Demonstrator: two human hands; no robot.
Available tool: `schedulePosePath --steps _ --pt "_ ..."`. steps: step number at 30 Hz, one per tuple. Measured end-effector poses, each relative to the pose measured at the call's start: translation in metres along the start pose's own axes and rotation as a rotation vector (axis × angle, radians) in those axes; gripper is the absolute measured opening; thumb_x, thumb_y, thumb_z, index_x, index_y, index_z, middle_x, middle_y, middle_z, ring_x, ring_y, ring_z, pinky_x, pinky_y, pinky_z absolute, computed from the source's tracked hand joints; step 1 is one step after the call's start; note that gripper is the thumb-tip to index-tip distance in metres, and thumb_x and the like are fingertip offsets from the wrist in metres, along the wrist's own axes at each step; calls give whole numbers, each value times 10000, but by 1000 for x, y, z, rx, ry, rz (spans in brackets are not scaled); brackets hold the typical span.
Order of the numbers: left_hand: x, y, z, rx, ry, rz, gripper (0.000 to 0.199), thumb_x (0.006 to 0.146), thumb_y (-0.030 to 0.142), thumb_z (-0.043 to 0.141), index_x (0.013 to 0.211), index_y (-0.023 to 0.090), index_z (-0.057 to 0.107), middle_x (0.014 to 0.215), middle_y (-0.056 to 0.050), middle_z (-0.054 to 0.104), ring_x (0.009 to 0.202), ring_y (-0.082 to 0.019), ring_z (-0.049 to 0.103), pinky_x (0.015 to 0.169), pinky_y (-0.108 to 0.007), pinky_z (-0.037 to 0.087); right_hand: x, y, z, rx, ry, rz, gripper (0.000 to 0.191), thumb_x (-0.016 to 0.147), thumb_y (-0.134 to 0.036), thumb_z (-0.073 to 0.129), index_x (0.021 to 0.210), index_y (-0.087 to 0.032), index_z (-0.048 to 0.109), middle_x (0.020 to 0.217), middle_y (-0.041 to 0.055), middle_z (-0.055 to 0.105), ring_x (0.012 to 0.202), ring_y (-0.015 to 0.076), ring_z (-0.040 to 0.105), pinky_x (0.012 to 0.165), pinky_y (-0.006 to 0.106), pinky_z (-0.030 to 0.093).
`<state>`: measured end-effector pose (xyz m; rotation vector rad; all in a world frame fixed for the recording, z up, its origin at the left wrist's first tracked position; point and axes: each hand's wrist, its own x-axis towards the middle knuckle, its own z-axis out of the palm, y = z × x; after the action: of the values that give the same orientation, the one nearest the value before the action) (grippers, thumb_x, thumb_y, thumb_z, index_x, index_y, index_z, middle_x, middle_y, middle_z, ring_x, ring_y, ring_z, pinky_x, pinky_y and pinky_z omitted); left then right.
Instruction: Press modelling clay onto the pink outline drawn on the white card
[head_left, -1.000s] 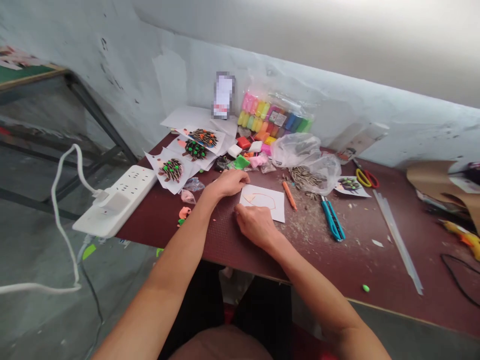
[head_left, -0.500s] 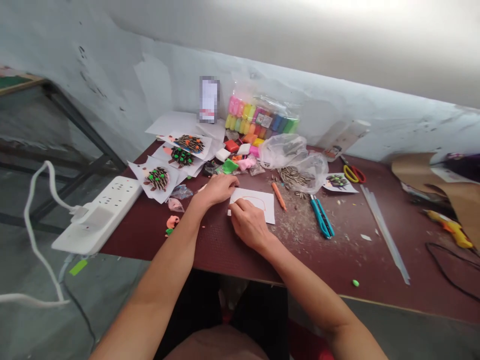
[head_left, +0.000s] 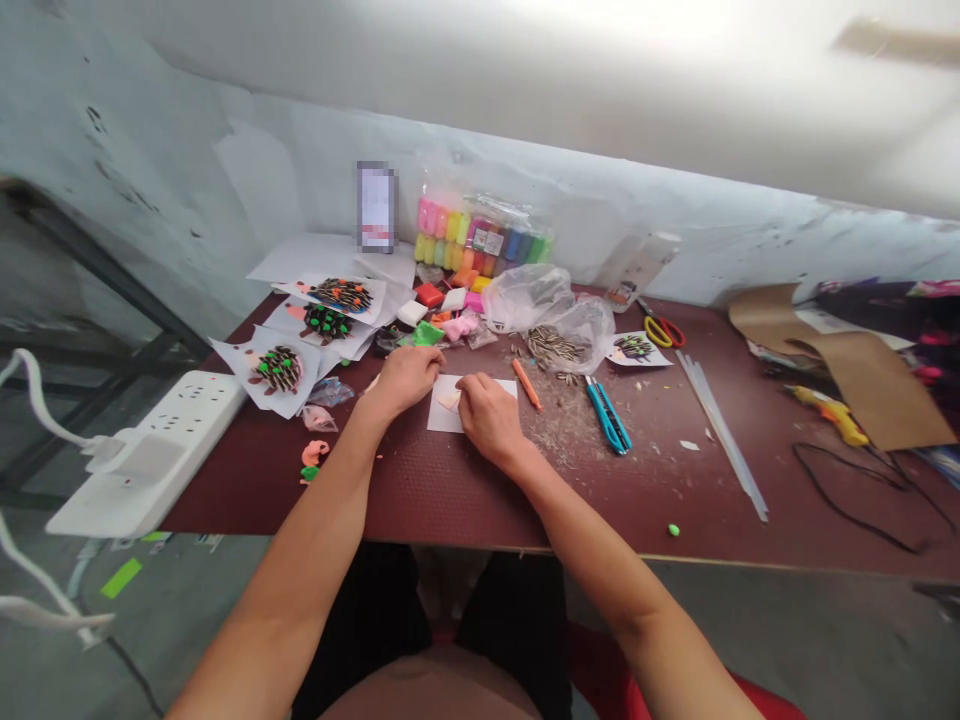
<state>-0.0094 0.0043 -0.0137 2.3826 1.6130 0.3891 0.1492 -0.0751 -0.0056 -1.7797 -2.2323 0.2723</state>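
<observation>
A small white paper [head_left: 444,418] lies on the dark red table, with a pale peach patch on its left part. My right hand [head_left: 487,412] rests over the paper's right side, fingers curled and pressed together beside the patch; what they hold, if anything, is too small to name. My left hand [head_left: 409,375] is at the paper's upper left edge, its fingers bent together near a green clay piece [head_left: 424,334]; its fingertips' contents cannot be made out. An orange marker [head_left: 527,385] lies right of the paper, and a teal cutter [head_left: 607,415] further right.
Hedgehog pictures [head_left: 276,370] lie at the left beside a white power strip [head_left: 161,440]. Behind are clay packs [head_left: 480,240] and a bag of seeds [head_left: 555,343]. Scissors [head_left: 661,330], clear glue sticks [head_left: 721,435] and a yellow glue gun [head_left: 832,414] are at the right.
The view has shifted to the right, so the table items appear further left. My right hand now sits further right on the paper, and a peach patch shows at its left.
</observation>
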Motion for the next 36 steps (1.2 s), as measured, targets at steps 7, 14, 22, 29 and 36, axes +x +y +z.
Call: schedulePosePath --steps 7,14,22,29,36 --pt "2 2 -11 52 -74 44 372 916 118 467 1074 169 799 1062 -117 800 1049 -283 732 938 -360 550 9 19 4 60 46 10 312 1022 -152 455 1168 -190 728 1159 97 740 1057 203 671 883 280 464" --pt "-37 -3 -3 82 115 165 508 868 4 416 1179 172 781 1407 -169 658 1327 -299 603 1119 -477 476 16 33 -1 68 47 74 272 1005 -159 476 1074 -184 738 1088 87 768 1017 199 683 922 300 445" --pt "-73 -3 5 162 145 210 551 874 1 448 1289 234 724 1570 -118 540 1574 -313 310 1259 -655 223 15 30 5 24 55 55 280 1017 -168 450 1091 -154 719 1099 110 741 1026 216 662 851 280 429" --pt "-77 -7 14 185 127 204 545 893 38 485 1296 320 721 1577 -70 538 1572 -327 314 1246 -721 177 15 32 6 18 56 53 291 1017 -179 434 1088 -167 716 1088 110 733 1013 218 652 840 284 424" --pt "-82 -6 13 158 138 159 567 904 24 454 1357 269 691 1639 -112 442 1582 -333 287 1256 -718 149 15 32 7 16 47 61 300 1020 -179 423 1100 -175 712 1100 109 728 1019 222 641 829 287 409"
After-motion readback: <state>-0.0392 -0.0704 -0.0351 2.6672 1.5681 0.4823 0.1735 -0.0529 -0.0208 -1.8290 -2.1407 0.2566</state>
